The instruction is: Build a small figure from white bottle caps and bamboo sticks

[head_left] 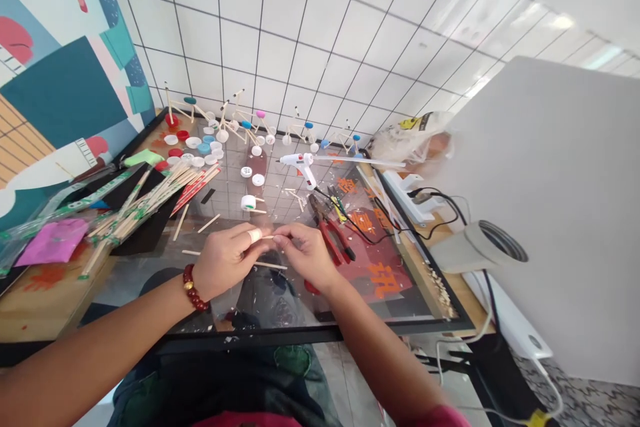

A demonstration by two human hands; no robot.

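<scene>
Between my two hands is a short piece of wooden stick (269,237). My left hand (225,255), with a bandage on one finger and a red bead bracelet on the wrist, pinches its left end. The fingertips of my right hand (304,253) close on its other end. A longer wooden stick (271,265) lies on the glass tabletop just below my hands. Beyond them stands a white bottle cap (248,202) with short stick pieces beside it. Red-handled pliers (334,233) rest to the right of my right hand.
A white glue gun (303,165) stands further back, its cord running right to a power strip (411,197). A bundle of wooden sticks (145,203) lies left, near loose bottle caps (204,147). Several stick figures line the tiled wall. A grey cylinder (480,245) sits at the right edge.
</scene>
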